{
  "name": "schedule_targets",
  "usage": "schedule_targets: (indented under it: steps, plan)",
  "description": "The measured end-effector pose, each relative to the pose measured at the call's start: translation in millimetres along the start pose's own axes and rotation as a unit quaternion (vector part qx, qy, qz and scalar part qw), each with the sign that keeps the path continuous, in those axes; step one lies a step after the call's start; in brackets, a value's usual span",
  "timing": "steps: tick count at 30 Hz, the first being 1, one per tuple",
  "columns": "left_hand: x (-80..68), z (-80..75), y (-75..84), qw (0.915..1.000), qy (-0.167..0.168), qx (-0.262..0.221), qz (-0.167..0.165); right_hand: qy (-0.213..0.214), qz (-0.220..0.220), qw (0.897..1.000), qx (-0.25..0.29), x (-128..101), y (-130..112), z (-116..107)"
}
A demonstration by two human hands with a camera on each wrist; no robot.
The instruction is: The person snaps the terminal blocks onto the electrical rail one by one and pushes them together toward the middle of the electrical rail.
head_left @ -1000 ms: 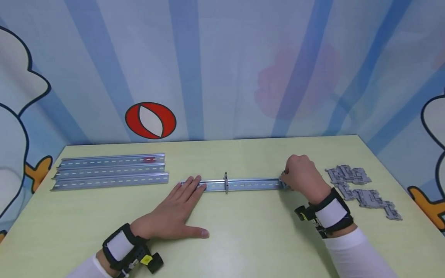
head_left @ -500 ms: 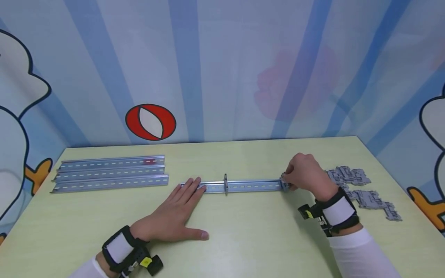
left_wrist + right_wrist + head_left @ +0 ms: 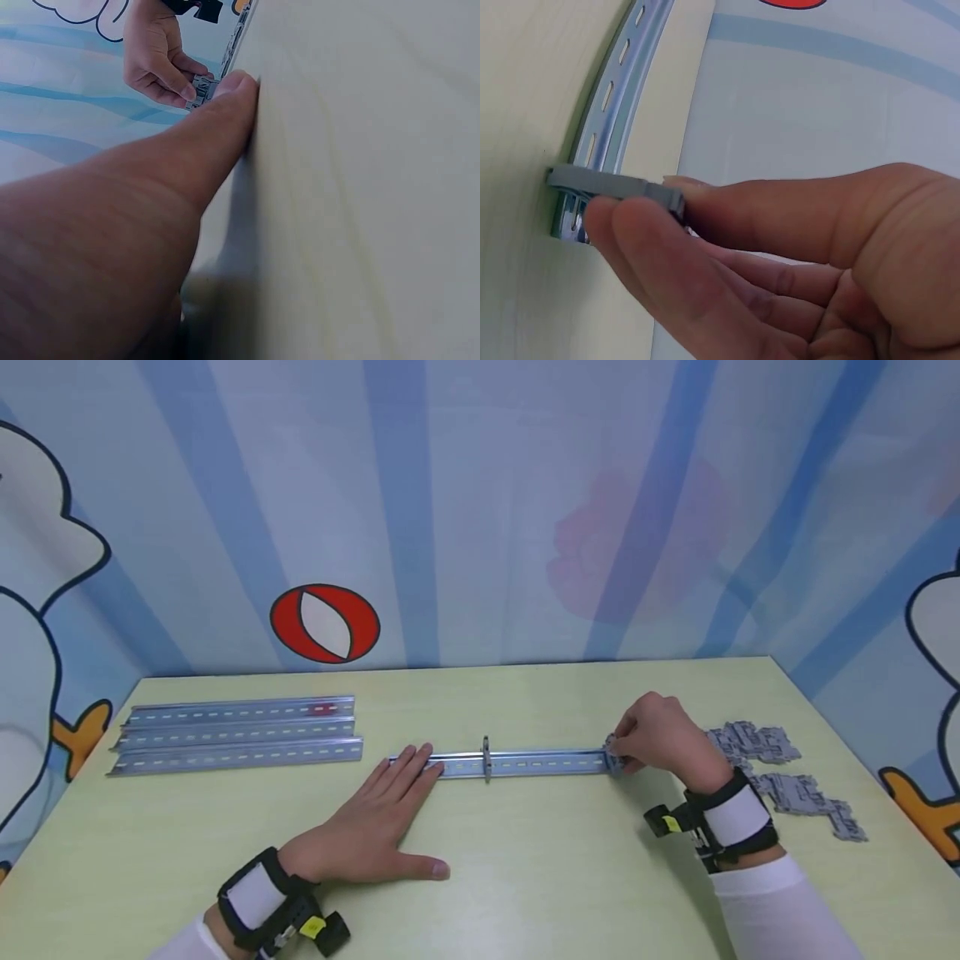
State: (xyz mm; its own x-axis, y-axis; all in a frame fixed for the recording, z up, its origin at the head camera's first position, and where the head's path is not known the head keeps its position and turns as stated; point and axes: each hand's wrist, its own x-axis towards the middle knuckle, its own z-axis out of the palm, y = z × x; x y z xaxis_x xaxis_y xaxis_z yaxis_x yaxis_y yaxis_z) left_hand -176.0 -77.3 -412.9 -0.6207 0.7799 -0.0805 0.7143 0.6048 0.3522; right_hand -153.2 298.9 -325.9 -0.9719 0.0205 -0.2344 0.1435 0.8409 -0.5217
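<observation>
In the head view, resting flat with the left hand (image 3: 367,835), fingers straight and thumb spread wide, on the left end of a long, slotted, silvery metal rail (image 3: 551,762) lying across the centre of the pale yellow tabletop (image 3: 525,877). Pinching with the right hand (image 3: 663,739), right of centre, a thin grey plastic clip (image 3: 612,755) at the right end of the rail. Showing also a narrow, upright grey clip (image 3: 487,760) across the rail at mid-frame, three parallel slotted silvery rails (image 3: 237,735) at left, and two rows of jagged grey plastic pieces (image 3: 799,792) at right. In the left wrist view, filling the left half with the left hand and, at upper left, pinching the thin grey plastic clip between right thumb and fingers. In the right wrist view, gripping that clip narrowly, left of centre, and holding it crosswise at the rail, just short of the end; cannot tell whether fully seated.
</observation>
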Motion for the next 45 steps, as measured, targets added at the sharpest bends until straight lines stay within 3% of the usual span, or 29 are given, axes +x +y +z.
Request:
schedule_targets:
  steps: [14, 27, 45]
  plan:
    - [-0.8, -3.2, 1.6, 0.9999, -0.005, -0.009, 0.000, -0.001, -0.013, 1.000, 0.024, 3.4, 2.3, 4.3]
    - [-1.7, -3.8, 2.8, 1.0000, -0.005, 0.000, -0.004, 0.004, -0.004, 0.996, 0.090, 9.8, -12.7, 22.3]
    - [-1.3, -3.0, 2.2, 1.0000, -0.003, 0.006, 0.000, 0.014, -0.019, 0.994, 0.104, 12.3, -25.4, 37.0]
